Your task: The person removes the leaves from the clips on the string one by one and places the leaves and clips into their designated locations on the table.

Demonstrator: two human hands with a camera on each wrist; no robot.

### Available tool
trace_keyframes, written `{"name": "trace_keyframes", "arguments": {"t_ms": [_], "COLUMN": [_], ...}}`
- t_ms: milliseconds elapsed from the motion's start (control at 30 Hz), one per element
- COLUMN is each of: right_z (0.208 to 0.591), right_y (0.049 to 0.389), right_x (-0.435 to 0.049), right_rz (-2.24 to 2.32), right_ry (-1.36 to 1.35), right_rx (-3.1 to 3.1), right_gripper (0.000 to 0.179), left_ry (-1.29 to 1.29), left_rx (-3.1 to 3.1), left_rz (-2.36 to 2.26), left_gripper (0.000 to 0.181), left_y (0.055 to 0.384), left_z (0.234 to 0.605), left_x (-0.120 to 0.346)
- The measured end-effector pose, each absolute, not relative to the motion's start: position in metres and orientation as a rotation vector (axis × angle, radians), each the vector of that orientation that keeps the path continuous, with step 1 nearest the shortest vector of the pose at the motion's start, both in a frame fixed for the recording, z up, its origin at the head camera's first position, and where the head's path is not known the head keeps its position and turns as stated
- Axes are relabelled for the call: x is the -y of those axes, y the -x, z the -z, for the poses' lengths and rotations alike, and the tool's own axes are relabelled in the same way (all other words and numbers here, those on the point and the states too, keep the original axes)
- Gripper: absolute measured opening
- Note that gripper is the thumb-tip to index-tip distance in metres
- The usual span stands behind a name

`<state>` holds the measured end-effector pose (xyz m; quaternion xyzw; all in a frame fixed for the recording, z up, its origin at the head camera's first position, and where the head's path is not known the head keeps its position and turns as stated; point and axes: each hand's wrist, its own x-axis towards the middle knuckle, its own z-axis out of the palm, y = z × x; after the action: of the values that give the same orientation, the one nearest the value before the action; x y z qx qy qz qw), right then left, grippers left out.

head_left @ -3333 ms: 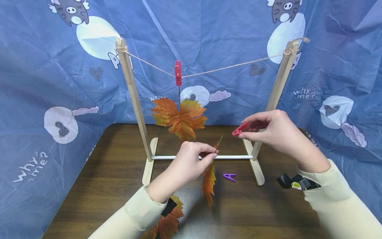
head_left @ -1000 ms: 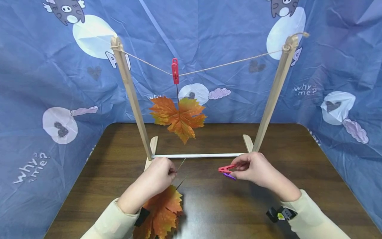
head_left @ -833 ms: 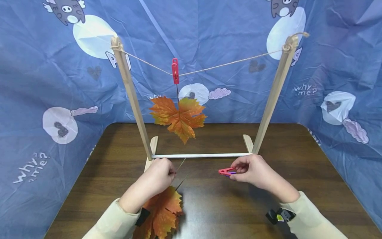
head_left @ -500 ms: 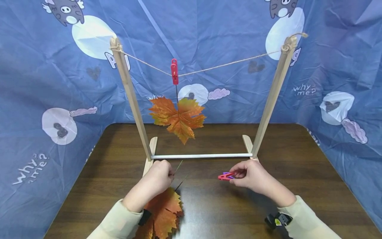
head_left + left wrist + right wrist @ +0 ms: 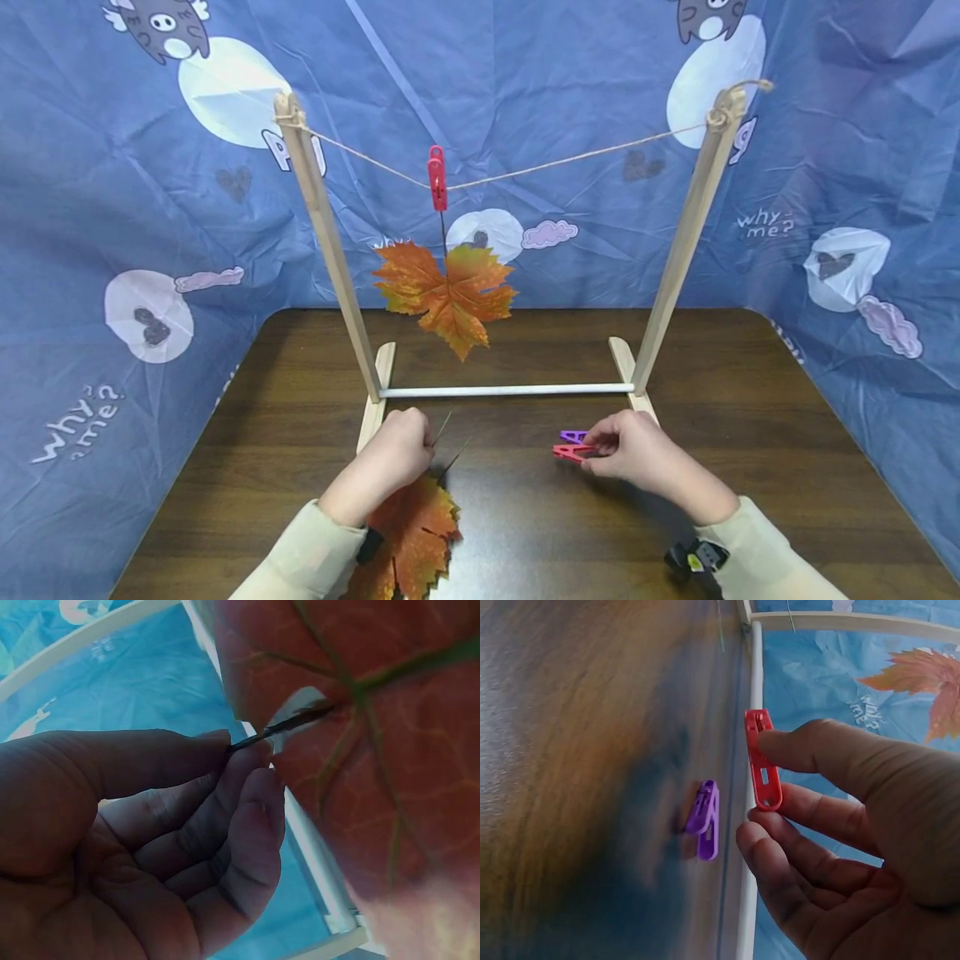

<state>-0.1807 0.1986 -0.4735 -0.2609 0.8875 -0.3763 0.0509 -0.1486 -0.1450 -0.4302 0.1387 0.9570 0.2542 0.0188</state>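
Red peg (image 5: 761, 760) in R hand (image 5: 633, 448); leaf stem (image 5: 296, 719) in L hand (image 5: 390, 452)

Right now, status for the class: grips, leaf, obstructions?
Left grip pinching leaf stem. Right grip holding red clothespin. Purple clothespin on tabletop nearby; right stretch of string looks unobstructed.
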Motion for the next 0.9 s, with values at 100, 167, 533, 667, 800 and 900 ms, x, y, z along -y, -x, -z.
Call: {"name": "trace_keyframes", "arguments": {"t_ms": [100, 167, 533, 667, 800, 900], "right_z": [0.477, 0.479, 0.494, 0.498, 0.499, 0.499], "right_y": [0.181, 0.180, 0.177, 0.176, 0.176, 0.176], "right_x": [-0.199, -0.198, -0.198, -0.198, -0.198, -0.198], "right_rz": [1.098, 1.062, 0.980, 0.953, 0.930, 0.923], "right_ry": [0.791, 0.779, 0.708, 0.725, 0.728, 0.720], "right_rx": [-2.730, -2.754, -2.806, -2.836, -2.853, -2.852], "right_gripper": [0.014, 0.013, 0.016, 0.017, 0.018, 0.019], "left_ry": [-0.379, -0.347, -0.278, -0.264, -0.261, -0.249], "left_rx": [-2.957, -2.949, -2.934, -2.957, -2.957, -2.945], "left_rz": [-0.772, -0.757, -0.716, -0.697, -0.732, -0.742], "left_gripper": [0.050, 0.049, 0.041, 0.037, 0.040, 0.040], "left_y": [0.150, 0.151, 0.157, 0.157, 0.156, 0.156], "left_z": [0.435, 0.438, 0.458, 0.464, 0.468, 0.469], "left_x": [0.144, 0.144, 0.146, 0.147, 0.147, 0.147]}}
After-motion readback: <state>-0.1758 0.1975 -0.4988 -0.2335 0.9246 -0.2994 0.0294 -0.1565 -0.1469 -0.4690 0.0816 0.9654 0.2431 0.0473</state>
